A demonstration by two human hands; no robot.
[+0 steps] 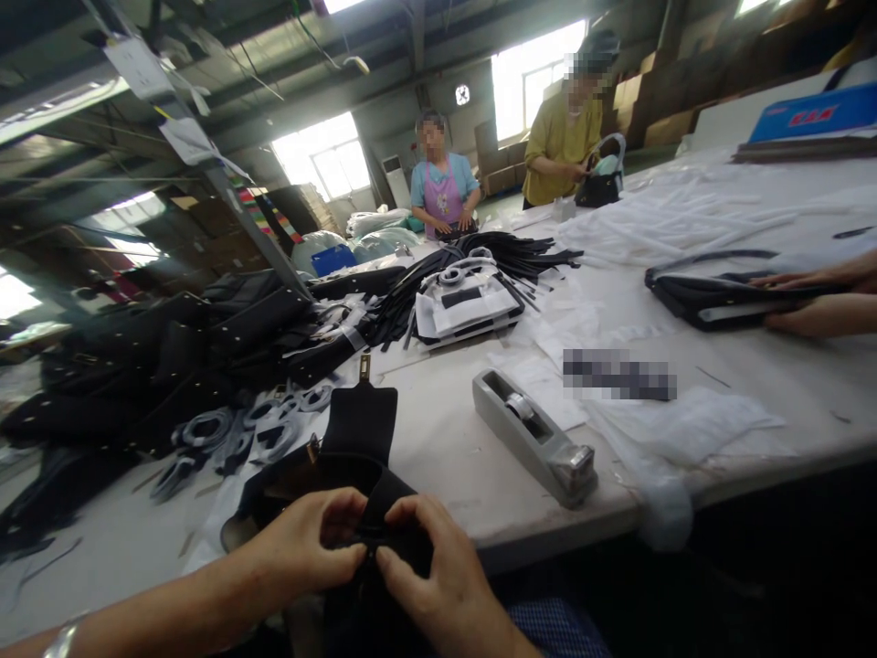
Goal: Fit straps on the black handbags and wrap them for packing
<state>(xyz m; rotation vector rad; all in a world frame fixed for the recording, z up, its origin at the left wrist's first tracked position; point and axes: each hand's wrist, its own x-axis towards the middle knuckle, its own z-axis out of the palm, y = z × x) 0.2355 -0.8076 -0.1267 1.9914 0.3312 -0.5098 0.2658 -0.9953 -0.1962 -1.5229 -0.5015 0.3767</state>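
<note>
A black handbag (pixel 370 475) lies at the table's near edge, its flap (pixel 361 422) folded out away from me with a gold-coloured clasp piece at the tip. My left hand (pixel 332 539) pinches the bag's near edge between thumb and fingers. Close beside it, my right hand (pixel 431 562) grips the same edge, the two thumbs almost meeting. Whatever small part lies between the thumbs is too dark to make out. To the right of the bag stands a grey tape dispenser (pixel 534 439).
Black bag pieces (pixel 171 356) are heaped at left, beside wrapped rings (pixel 206 428). Farther back lie black straps (pixel 472 251) and a white-wrapped bag (pixel 470 302). At right, another person's hands (pixel 815 297) hold a black bag (pixel 713 292). Two people work across the table (pixel 438 439).
</note>
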